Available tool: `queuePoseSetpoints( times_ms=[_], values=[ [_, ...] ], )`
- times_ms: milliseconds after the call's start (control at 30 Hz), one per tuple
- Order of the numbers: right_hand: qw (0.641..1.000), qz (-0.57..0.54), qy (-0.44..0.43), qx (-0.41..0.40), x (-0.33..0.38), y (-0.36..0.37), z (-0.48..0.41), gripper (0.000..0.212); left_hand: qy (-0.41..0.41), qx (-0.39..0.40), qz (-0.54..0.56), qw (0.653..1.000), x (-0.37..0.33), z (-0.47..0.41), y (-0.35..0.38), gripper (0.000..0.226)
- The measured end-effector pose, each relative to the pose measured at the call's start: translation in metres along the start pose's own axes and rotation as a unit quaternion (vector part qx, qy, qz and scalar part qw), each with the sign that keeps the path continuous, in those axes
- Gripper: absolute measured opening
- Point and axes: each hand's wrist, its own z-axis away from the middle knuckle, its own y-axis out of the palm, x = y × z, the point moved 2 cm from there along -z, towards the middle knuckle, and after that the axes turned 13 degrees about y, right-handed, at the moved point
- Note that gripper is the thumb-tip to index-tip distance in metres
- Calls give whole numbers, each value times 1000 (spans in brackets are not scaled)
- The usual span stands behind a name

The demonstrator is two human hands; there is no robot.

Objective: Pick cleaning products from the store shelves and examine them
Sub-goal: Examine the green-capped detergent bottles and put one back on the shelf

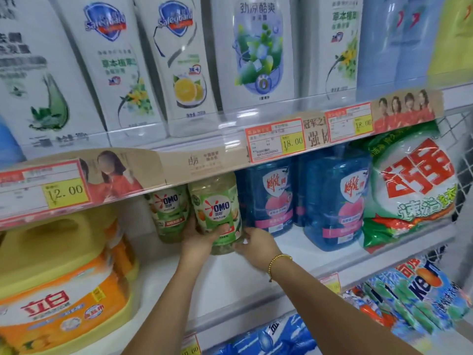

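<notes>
OMO bottle [216, 211] — green label — held between both hands, left hand [198, 239] and right hand [257, 243].

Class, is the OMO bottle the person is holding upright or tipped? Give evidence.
Roughly upright: the OMO bottle has its label reading level, its base in the left hand.

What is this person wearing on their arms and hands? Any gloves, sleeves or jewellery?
No sleeves are in view on either forearm, and neither the left hand nor the right hand wears a glove. The only thing worn is a gold-coloured beaded bracelet on the right wrist. No rings can be made out.
</notes>
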Motion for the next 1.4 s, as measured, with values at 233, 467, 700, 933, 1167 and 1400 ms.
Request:
queuePoseSetpoints(
  times_ms=[233, 467, 700, 933, 1167, 1400],
  values=[
    [988, 137, -27, -70, -2, 8, -21, 26, 8, -35, -3, 999, 13, -10, 11, 78],
    [993, 107, -44, -32, -16, 8, -29, 35, -1, -19, 12, 1000, 7, -11, 6, 77],
    [994, 63, -49, 70, -14, 1, -17, 55, -22, -15, -4, 1000, 6, -7, 6, 76],
    [971, 203, -102, 73, -39, -81, 57, 26, -48, -11, -70, 996, 0, -7, 5, 81],
    [935, 348, -60, 17, -123, -185, 179, 38, 103, -124, -115, 980, -35, 100, 30, 25],
    [894, 401, 127, 157, -272, -162, 254, 27, 79, 238, -79, 965, -51, 285, 150, 37]
  ],
)
